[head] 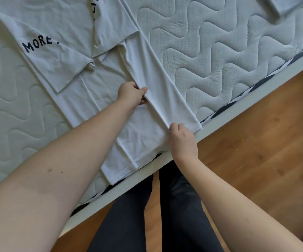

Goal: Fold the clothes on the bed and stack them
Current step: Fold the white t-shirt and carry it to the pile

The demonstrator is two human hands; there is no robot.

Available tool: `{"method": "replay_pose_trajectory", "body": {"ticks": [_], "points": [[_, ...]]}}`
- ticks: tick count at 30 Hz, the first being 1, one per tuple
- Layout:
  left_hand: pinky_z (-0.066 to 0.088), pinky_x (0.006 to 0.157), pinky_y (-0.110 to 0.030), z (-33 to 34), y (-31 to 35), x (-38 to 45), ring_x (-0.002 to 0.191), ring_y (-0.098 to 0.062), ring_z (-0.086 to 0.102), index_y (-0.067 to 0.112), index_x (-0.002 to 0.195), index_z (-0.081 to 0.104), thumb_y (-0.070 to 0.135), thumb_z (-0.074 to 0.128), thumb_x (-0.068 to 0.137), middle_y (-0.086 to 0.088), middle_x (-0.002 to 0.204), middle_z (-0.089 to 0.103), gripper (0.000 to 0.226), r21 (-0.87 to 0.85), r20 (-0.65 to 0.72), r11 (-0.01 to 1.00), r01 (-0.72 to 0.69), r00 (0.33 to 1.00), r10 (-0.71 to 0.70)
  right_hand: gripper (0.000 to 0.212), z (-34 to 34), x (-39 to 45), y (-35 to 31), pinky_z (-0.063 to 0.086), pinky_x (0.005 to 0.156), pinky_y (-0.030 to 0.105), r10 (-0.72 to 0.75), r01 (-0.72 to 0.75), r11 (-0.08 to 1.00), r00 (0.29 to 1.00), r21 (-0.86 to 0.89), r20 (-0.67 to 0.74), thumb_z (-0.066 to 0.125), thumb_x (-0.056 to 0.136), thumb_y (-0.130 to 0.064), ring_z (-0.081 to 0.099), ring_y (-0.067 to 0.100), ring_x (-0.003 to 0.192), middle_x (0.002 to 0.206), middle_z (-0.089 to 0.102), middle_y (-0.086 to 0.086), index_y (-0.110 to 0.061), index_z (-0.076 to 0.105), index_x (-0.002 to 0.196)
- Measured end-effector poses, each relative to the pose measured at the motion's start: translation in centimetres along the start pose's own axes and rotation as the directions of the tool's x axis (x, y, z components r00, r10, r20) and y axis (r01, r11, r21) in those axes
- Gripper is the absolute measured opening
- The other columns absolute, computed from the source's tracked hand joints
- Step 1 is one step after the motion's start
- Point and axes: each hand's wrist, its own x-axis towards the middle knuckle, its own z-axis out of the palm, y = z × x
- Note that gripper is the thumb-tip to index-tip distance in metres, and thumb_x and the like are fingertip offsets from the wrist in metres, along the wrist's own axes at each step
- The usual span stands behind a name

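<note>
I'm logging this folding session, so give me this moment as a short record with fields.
surface: mattress
garment: white shirt with dark lettering, laid flat
fold: right side panel turned over along a long crease
left hand: pinches the crease midway
right hand: pinches the crease near the hem
other cloth: another piece at the far corner

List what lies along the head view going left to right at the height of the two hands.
Quilted mattress → white T-shirt → left hand pinching the shirt's folded edge → folded-over shirt strip → right hand pinching its hem → white bed frame → wooden floor.
</note>
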Motion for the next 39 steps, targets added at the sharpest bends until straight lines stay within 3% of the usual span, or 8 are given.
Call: {"method": "replay_pose_trajectory", "body": {"ticks": [5,9,15,24,26,29,34,39], "points": [[0.049,0.046,-0.022,-0.5,-0.6,-0.4,0.052,-0.015,0.068,0.008,0.076,0.056,0.025,0.068,0.092,-0.012,0.068,0.070,0.026,0.224,-0.044,0.973,-0.051,0.997,0.063,0.041,0.5,-0.1,0.4,0.023,0.048,0.030,-0.010,0.009,1.000,1.000,0.014,0.025,0.071,0.043,0.021,0.029,0.021,0.051,0.061,0.048,0.010,-0.005,0.053,0.068],[0.041,0.041,-0.017,-1.3,-0.6,-0.3,0.035,-0.004,0.054,0.011,0.080,0.060,0.040,0.061,0.094,0.002,0.056,0.064,0.032,0.325,-0.063,0.941,-0.090,0.991,0.116,0.010,0.7,-0.5,1.0,0.043,0.057,0.038,-0.044,0.046,0.997,0.998,0.061,-0.043,0.071,0.078,-0.005,0.054,0.032,0.064,0.076,0.059,0.011,-0.004,0.065,0.086],[0.034,0.036,-0.016,-2.1,2.2,2.2,0.029,-0.005,0.041,0.013,0.076,0.058,0.036,0.066,0.092,0.002,0.049,0.053,0.029,-0.020,-0.195,0.999,-0.029,0.980,0.025,0.044,-0.8,4.0,3.7,0.032,0.100,0.040,0.373,-0.374,0.865,0.925,0.334,0.069,0.060,0.093,-0.035,0.046,0.028,0.119,0.126,0.052,0.006,-0.017,0.051,0.132],[0.040,0.056,-0.027,-3.3,2.2,2.7,0.054,-0.012,0.052,0.019,0.078,0.052,0.037,0.063,0.092,0.005,0.066,0.060,0.025,0.294,-0.290,0.951,-0.091,0.940,0.180,0.038,-3.0,11.1,7.3,0.034,0.055,0.030,0.356,-0.396,0.917,0.761,-0.047,0.542,0.063,0.086,-0.057,0.058,0.024,0.078,0.085,0.063,0.003,-0.020,0.058,0.080],[0.033,0.065,-0.028,-3.6,2.4,2.5,0.073,-0.016,0.050,0.015,0.092,0.054,0.038,0.064,0.091,0.002,0.083,0.058,0.025,0.524,-0.286,0.816,-0.243,0.853,0.437,0.039,-3.3,11.4,7.5,0.035,0.054,0.030,0.329,-0.346,0.935,0.765,-0.077,0.554,0.063,0.085,-0.060,0.058,0.022,0.076,0.083,0.063,0.001,-0.022,0.058,0.076],[0.039,0.084,-0.035,-2.1,4.2,2.3,0.097,-0.027,0.054,0.012,0.113,0.063,0.033,0.067,0.089,-0.011,0.108,0.058,0.033,0.663,0.183,0.444,-0.602,0.706,0.685,0.034,-3.4,11.0,7.6,0.039,0.056,0.031,0.250,-0.317,0.948,0.771,0.012,0.586,0.068,0.083,-0.055,0.056,0.019,0.074,0.082,0.061,0.000,-0.024,0.056,0.075],[0.024,0.105,-0.036,3.5,7.7,2.7,0.130,-0.022,0.039,0.031,0.124,0.062,0.040,0.059,0.093,0.002,0.134,0.051,0.032,0.593,0.776,-0.137,-0.794,0.517,0.360,0.048,-3.7,10.3,7.8,0.027,0.049,0.028,0.231,-0.209,0.972,0.784,-0.106,0.577,0.068,0.082,-0.057,0.048,0.016,0.056,0.059,0.052,-0.002,-0.019,0.051,0.057],[0.034,0.095,-0.037,6.8,10.8,3.9,0.120,-0.023,0.050,0.029,0.108,0.064,0.034,0.067,0.089,0.002,0.123,0.057,0.020,0.459,0.854,-0.434,-0.775,0.519,-0.024,0.047,-4.1,9.8,8.2,0.035,0.059,0.029,0.248,-0.171,0.968,0.758,-0.184,0.603,0.066,0.082,-0.061,0.058,0.020,0.074,0.073,0.058,-0.001,-0.020,0.054,0.061]]}}
